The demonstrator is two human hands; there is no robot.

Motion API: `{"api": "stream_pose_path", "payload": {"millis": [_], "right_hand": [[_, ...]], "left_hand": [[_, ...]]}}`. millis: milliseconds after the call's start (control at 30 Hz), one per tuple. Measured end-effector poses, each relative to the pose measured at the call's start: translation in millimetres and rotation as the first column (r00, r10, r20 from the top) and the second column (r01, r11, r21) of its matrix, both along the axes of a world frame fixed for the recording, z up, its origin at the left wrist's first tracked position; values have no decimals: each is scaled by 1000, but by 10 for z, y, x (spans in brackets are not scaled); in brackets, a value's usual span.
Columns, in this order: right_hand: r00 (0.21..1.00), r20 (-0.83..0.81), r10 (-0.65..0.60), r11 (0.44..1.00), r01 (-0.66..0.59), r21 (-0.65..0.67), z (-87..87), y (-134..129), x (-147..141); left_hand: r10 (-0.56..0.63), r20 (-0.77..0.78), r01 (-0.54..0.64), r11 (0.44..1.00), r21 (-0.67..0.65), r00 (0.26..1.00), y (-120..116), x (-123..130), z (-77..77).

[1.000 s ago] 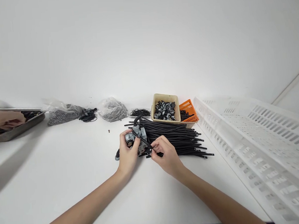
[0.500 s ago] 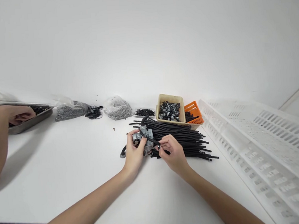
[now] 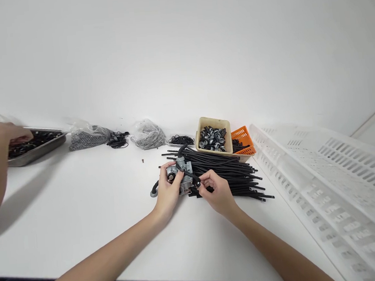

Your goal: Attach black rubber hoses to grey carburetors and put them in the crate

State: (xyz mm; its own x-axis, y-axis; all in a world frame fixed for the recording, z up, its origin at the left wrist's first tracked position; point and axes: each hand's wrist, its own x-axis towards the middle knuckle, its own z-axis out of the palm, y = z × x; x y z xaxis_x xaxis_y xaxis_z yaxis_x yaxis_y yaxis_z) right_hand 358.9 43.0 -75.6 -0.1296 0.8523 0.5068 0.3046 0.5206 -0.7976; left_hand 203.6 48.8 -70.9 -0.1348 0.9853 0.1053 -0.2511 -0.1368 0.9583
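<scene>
My left hand (image 3: 169, 186) is closed around a grey metal carburetor (image 3: 186, 167), just above the white table. Black rubber hoses come off the carburetor; one curves up at its top, and another at the left ends in a grey ring (image 3: 153, 193). My right hand (image 3: 214, 189) pinches the end of a short black hose (image 3: 192, 177) against the carburetor's right side. A small shiny clip shows at that end, partly hidden by my fingertips. Behind and beneath lies a pile of long black hoses (image 3: 239, 175).
Behind the hoses stand a cream bin (image 3: 196, 133) of short elbow hoses and an orange basket (image 3: 249, 136). A white perforated crate (image 3: 309, 182) fills the right. Bagged small parts (image 3: 147, 136) lie along the wall. At left, another person's hand (image 3: 21, 134) reaches over a metal tray (image 3: 44, 149).
My hands and the carburetor stay nearly in place, with slight finger movement at the hose end. The other person's hand has drawn back to the left over the metal tray.
</scene>
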Motion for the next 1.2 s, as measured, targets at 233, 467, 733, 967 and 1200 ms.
{"api": "stream_pose_path", "payload": {"millis": [233,467,733,967,1200], "right_hand": [[984,175,-42,981,7,195,21,14,20],[956,268,-116,923,4,384,-28,51,56],[942,273,-194,847,20,532,-27,62,59],[942,266,-206,844,34,536,-8,49,36],[925,333,-184,853,-18,521,-65,31,5]], "left_hand": [[-3,-24,2,1000,-18,1000,6,-8,-37],[19,-69,-19,1000,-4,997,27,-14,-46],[48,-62,-44,997,64,997,41,3,-33],[29,-56,-26,998,62,998,14,-8,-10],[17,-30,-17,1000,9,999,-19,13,9]]}}
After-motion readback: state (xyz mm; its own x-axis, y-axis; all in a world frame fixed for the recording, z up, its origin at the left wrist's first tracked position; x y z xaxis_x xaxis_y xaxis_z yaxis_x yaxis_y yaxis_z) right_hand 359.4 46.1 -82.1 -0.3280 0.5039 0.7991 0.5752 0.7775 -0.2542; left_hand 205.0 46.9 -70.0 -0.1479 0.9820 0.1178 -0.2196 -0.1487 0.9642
